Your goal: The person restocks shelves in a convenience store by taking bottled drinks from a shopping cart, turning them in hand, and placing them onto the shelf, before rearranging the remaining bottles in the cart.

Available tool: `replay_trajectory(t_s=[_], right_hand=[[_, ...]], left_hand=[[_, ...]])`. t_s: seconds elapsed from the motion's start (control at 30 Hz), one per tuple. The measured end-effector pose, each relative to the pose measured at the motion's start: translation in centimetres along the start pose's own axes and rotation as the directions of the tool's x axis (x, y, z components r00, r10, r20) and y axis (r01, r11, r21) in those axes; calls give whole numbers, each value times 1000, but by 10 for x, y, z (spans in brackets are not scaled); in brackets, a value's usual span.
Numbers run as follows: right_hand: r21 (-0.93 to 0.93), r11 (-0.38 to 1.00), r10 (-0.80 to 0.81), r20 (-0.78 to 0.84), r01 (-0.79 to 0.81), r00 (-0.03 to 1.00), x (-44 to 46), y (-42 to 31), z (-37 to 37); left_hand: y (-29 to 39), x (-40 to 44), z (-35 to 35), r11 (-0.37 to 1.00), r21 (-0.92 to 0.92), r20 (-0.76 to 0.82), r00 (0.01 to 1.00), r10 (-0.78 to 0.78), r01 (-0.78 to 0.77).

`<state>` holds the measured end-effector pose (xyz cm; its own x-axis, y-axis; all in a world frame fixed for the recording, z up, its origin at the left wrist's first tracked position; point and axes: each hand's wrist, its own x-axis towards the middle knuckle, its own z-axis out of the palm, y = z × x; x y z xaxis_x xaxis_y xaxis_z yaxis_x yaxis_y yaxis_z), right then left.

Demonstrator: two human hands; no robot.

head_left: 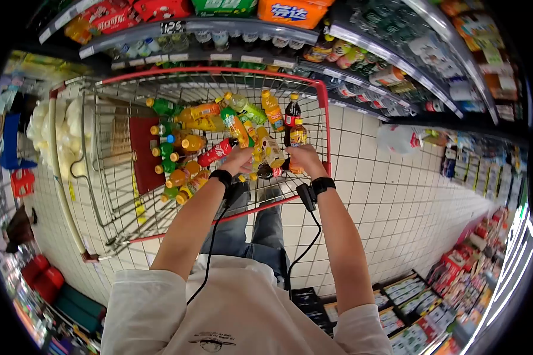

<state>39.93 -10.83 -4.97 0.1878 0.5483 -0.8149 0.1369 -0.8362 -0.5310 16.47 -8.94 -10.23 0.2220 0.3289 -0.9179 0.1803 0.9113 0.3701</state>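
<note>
A shopping cart [324,112] with a red rim stands in front of me, holding several drink bottles. Inside it, my left hand [240,160] is closed between a red-labelled cola bottle [214,152] and a pale yellow bottle [270,152]; what its fingers hold is hidden. An orange drink bottle [235,126] with a green label lies tilted just above that hand. My right hand [305,160] is closed around a yellow-capped drink bottle [298,134] near the cart's right end. Just beyond it lies a dark cola bottle [292,109]. More green-capped and orange-capped bottles [183,174] fill the left side.
Drink shelves [207,25] run along the far side, close to the cart. Large white bags [62,133] stand beyond the cart's handle [54,160]. Tiled floor [385,195] stretches right, with boxed goods [411,313] at lower right. Black cables [314,242] hang from both wrists.
</note>
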Motion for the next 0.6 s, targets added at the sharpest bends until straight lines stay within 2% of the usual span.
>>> replay_trajectory(t_s=[0.07, 0.13, 0.2, 0.27, 0.3, 0.33, 0.4, 0.43, 0.47, 0.5, 0.53, 0.57, 0.6], right_hand=[[-82, 995, 59, 64, -53, 996, 31, 3, 7], [-251, 965, 106, 99, -78, 989, 51, 3, 16], [-359, 930, 131, 126, -77, 983, 77, 5, 28], [-561, 826, 153, 141, -48, 978, 104, 10, 40], [-543, 840, 151, 217, -9, 964, 122, 23, 42], [-559, 829, 164, 226, -10, 960, 132, 31, 46], [-439, 898, 139, 250, -16, 958, 146, 43, 53], [-448, 894, 67, 194, 28, 979, 130, 32, 55], [-459, 888, 74, 197, 25, 978, 133, 33, 59], [-538, 842, 46, 149, 42, 988, 140, 39, 61], [-606, 794, 8, 100, 55, 995, 148, 46, 64], [-608, 792, 9, 100, 54, 995, 155, 51, 65], [-626, 779, 65, 134, 34, 989, 163, 57, 63]], left_hand=[[-2, 7, 10, 997, 49, -38, 998, 54, -52], [-10, 27, 21, 1000, -4, -46, 999, -5, 5], [-17, 38, 27, 998, -62, 12, 1000, 28, -27], [-41, 63, 30, 984, -175, 21, 999, 45, -40], [-40, 66, 34, 984, -170, 13, 998, 54, -51], [-40, 74, 36, 985, -157, 8, 997, 70, -68], [-42, 84, 41, 978, -200, -5, 998, 61, -61], [-39, 87, 42, 987, -152, 13, 998, 56, -54], [-35, 88, 43, 994, -103, 32, 998, 51, -47], [-37, 92, 45, 992, -116, 32, 998, 47, -43], [-40, 97, 45, 997, -9, -5, 997, 81, -81], [-42, 100, 46, 988, 100, -37, 992, 118, -114], [-37, 96, 47, 989, 97, -36, 992, 117, -113]])
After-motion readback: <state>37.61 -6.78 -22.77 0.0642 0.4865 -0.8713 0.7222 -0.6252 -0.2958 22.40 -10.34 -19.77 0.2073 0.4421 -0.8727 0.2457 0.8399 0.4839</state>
